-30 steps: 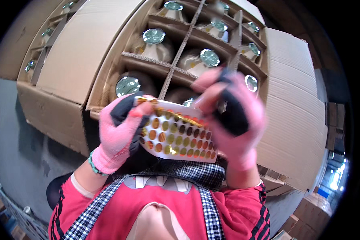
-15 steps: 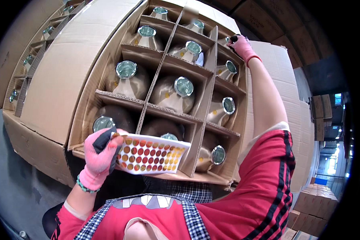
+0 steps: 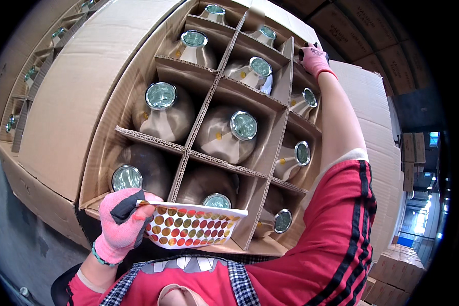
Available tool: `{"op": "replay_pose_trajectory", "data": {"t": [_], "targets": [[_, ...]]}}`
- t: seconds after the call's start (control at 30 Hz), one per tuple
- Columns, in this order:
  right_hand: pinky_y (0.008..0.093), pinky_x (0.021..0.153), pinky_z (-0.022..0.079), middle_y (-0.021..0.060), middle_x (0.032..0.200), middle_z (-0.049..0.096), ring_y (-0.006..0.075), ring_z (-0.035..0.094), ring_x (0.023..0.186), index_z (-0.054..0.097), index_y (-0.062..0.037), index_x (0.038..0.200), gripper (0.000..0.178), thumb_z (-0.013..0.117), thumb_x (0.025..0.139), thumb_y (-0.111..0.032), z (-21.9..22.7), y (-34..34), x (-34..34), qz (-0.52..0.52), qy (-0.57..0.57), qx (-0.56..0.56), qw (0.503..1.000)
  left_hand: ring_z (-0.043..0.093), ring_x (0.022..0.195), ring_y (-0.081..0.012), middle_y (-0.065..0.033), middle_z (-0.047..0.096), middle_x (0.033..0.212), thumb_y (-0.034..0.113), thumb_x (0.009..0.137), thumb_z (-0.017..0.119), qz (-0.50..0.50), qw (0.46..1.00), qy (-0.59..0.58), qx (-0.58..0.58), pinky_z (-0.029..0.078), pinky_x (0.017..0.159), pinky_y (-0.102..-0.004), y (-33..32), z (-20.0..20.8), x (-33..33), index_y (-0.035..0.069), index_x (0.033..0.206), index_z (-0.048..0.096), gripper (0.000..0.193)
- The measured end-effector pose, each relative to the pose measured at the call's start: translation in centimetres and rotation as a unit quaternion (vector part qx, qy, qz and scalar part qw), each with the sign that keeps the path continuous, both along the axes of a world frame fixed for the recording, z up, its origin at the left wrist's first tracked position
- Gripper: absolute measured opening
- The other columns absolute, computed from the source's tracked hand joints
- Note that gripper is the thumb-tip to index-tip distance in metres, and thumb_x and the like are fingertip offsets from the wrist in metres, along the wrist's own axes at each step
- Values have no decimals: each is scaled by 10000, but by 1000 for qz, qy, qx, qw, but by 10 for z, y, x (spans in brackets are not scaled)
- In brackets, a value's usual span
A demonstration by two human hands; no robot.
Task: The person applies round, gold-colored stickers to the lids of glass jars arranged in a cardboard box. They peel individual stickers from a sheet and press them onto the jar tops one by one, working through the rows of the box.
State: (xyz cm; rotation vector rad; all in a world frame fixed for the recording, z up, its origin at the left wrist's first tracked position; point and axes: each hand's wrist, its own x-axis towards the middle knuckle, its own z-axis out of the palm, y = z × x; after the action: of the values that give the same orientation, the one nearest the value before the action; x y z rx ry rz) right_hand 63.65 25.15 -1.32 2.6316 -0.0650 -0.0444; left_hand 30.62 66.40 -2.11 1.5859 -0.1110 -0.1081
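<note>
My left hand (image 3: 122, 224), in a pink and black work glove, is closed on the left end of a white sticker sheet (image 3: 191, 224) with rows of shiny round gold and red stickers. The sheet lies over the near edge of a divided cardboard box (image 3: 98, 168). In its compartments stand silvery glass flasks (image 3: 227, 135) with wide green-tinted mouths. Several bear a small gold dot on the shoulder. My gloved right hand (image 3: 313, 58) reaches into the far right compartment, its fingers curled. It covers the flask there, and what its fingertips grip is hidden.
Cardboard dividers (image 3: 204, 104) separate the flasks. A wide flap (image 3: 109, 56) folds out to the left, beside another box of flasks (image 3: 23, 86). A second flap (image 3: 364, 97) lies right, under my right arm. Stacked cartons (image 3: 362, 30) stand at the far right.
The view has shifted, so the box and flasks appear larger and the near flasks lower. My right hand has turned slightly at the far right compartment, and its flask's mouth is now covered.
</note>
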Motion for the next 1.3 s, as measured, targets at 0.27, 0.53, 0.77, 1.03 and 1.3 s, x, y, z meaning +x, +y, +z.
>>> {"op": "replay_pose_trajectory", "data": {"t": [0.27, 0.53, 0.77, 1.03, 1.3], "targets": [[463, 819, 383, 110, 1152, 446, 317, 432, 1067, 541, -127, 1002, 288, 573, 721, -180, 6, 3, -20, 12, -305, -33, 952, 542, 693, -104, -65, 593, 760, 89, 775, 553, -12, 998, 32, -50, 436, 652, -222, -4, -6, 1, -69, 840, 572, 171], [247, 621, 450, 105, 733, 584, 193, 574, 648, 591, -3, 840, 229, 651, 714, -186, 66, 190, -218, 284, -28, 631, 721, 506, 711, -54, -6, 577, 754, 86, 795, 579, 21, 990, 1, -142, 413, 632, -191, -8, -6, 2, -44, 873, 587, 153], [311, 582, 431, 141, 678, 529, 290, 541, 646, 557, -7, 759, 141, 642, 685, -93, 57, 240, -266, 316, 169, 583, 729, 511, 722, -57, -31, 570, 806, 150, 814, 573, 38, 978, 3, -207, 434, 615, -196, -6, -9, -3, -45, 940, 565, 233], [309, 603, 431, 94, 711, 558, 229, 540, 673, 547, 0, 769, 183, 656, 624, -14, 53, 247, -274, 365, 117, 570, 727, 505, 669, -48, -23, 567, 794, 161, 819, 566, 56, 980, -53, -181, 431, 583, -191, -10, -17, -2, -41, 967, 559, 250], [303, 619, 439, 85, 706, 556, 233, 549, 668, 555, -17, 810, 196, 630, 631, 15, 52, 247, -276, 377, 96, 558, 733, 506, 689, -44, -8, 574, 760, 154, 808, 581, 60, 986, -31, -155, 432, 608, -190, -5, -15, -3, -49, 960, 559, 255]]}}
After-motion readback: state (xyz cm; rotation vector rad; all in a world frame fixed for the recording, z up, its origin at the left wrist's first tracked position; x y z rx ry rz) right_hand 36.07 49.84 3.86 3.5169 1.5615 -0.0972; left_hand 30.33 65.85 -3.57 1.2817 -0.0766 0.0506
